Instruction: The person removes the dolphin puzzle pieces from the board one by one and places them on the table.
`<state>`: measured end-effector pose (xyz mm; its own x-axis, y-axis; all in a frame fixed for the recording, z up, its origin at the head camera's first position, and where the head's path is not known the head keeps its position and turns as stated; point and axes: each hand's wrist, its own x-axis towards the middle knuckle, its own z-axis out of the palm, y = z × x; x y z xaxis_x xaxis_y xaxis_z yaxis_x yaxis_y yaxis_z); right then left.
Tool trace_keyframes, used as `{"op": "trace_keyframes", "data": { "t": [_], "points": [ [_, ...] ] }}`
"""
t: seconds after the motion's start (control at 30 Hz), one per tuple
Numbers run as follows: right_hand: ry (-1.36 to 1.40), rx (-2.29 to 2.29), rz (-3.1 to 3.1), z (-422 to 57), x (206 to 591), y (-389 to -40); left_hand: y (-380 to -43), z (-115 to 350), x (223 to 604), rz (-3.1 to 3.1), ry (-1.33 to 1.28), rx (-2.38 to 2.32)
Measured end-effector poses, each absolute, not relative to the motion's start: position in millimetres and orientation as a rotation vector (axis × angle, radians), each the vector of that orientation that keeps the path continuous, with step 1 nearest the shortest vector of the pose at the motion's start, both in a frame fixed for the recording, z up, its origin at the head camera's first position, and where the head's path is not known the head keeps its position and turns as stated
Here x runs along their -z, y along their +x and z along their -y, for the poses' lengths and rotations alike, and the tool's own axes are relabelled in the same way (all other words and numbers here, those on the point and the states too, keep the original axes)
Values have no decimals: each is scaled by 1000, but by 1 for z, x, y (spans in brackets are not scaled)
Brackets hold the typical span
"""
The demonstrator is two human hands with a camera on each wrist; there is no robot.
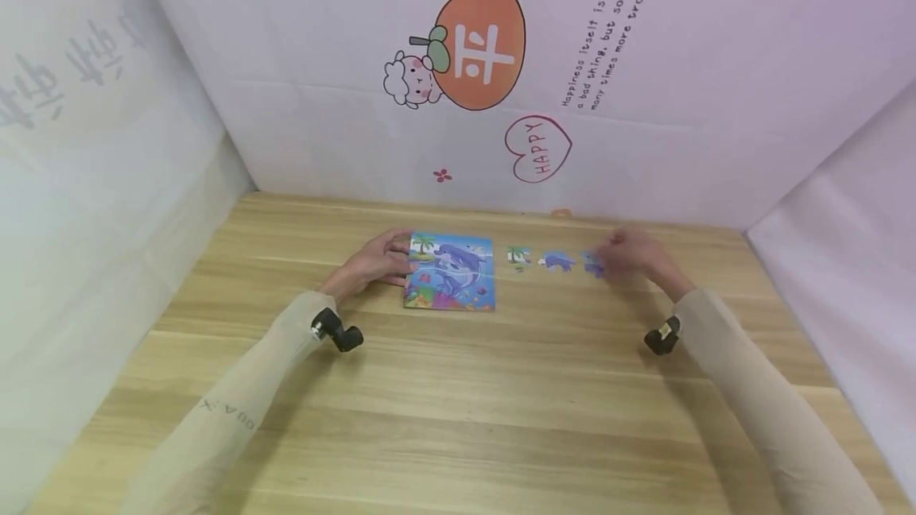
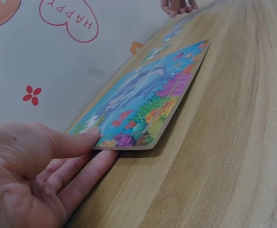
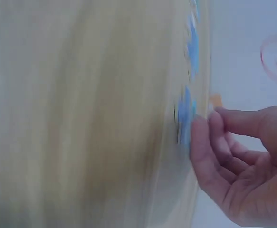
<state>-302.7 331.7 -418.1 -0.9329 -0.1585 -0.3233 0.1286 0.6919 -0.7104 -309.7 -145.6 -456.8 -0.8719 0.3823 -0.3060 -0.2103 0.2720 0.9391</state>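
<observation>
A square dolphin jigsaw puzzle (image 1: 451,272) lies on the wooden table, with palm, coral and sea pictured on it. My left hand (image 1: 379,261) grips its left edge; in the left wrist view the thumb (image 2: 76,144) lies on top and fingers reach beneath. To the right, three loose puzzle pieces stand in a row: a palm piece (image 1: 518,255), a dolphin piece (image 1: 556,261) and a blue-purple piece (image 1: 592,265). My right hand (image 1: 630,253) is blurred beside that last piece, its fingers loosely curled. Nothing shows between its fingertips in the right wrist view.
A white printed cloth (image 1: 322,133) rises behind the table's back edge, close behind the pieces. White cloth also hangs at the left (image 1: 93,181) and right sides. Bare wooden tabletop (image 1: 465,404) stretches in front of the puzzle.
</observation>
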Motion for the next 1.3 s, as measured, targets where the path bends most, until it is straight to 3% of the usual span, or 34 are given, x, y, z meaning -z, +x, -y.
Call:
{"op": "trace_keyframes", "data": {
  "t": [0.47, 0.77, 1.3],
  "points": [
    [-331, 995, -2789, -217, 412, -295, -311, 148, 454, -1831, 140, -1758],
    [-676, 993, -2716, -144, 418, -301, -312, 154, 450, -1771, 136, -1763],
    [-771, 905, -2634, -94, 421, -290, -316, 149, 444, -1694, 258, -1683]
  ]
}}
